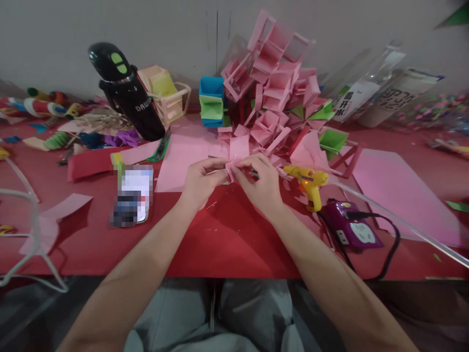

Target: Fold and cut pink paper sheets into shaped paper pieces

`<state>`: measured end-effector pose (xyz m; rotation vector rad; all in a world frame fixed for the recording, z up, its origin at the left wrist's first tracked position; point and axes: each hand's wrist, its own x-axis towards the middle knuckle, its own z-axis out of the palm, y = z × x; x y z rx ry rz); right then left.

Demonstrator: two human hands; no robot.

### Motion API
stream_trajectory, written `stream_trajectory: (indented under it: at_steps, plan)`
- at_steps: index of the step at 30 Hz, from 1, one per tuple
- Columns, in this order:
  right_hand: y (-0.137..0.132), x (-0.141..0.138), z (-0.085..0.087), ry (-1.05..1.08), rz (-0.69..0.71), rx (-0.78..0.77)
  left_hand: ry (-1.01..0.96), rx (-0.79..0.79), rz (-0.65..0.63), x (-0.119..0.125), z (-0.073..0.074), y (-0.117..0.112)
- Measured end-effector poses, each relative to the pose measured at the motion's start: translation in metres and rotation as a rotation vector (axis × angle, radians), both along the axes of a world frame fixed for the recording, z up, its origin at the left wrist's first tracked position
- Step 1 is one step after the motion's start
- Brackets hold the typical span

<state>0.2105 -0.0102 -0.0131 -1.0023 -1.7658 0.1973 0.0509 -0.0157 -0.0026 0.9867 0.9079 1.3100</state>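
Between my two hands is a small folded piece of pink paper (230, 172). My left hand (203, 181) pinches its left side with thumb and fingers. On the other side my right hand (259, 183) is closed on the same piece. Just behind the fingertips a pink paper strip (239, 146) stands out over the pink sheet (178, 164). A pile of pink paper chairs (276, 88) rises against the wall beyond. To the right of my right hand lies a yellow glue gun (309, 185) with a clear glue stick (403, 222) reaching out of its back.
A black bottle (128, 98), a green-edged cutter (161, 147) and a phone (134, 193) are on the left. Blue and green paper boxes (211, 102) stand at the back. Right of the glue gun sit a purple power strip (353, 225) with a black cord and a large pink sheet (403, 190).
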Motion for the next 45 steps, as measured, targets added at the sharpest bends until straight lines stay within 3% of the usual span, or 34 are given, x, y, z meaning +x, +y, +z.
stream_trajectory:
  at_steps: [29, 38, 41, 45]
  plan:
    - [-0.002, -0.001, 0.002, 0.018, 0.031, -0.046, 0.020, -0.018, 0.002, 0.001, -0.003, 0.000]
    - [-0.006, -0.001, 0.008, 0.031, 0.040, -0.021, 0.152, 0.067, 0.155, -0.005, -0.006, 0.004]
    - [-0.002, 0.000, 0.006, 0.235, -0.031, -0.120, 0.237, 0.159, 0.193, -0.008, -0.004, 0.004]
    - [0.006, 0.000, 0.000, 0.675, 0.057, -0.538, 0.350, 0.279, 0.234, -0.006, -0.003, 0.000]
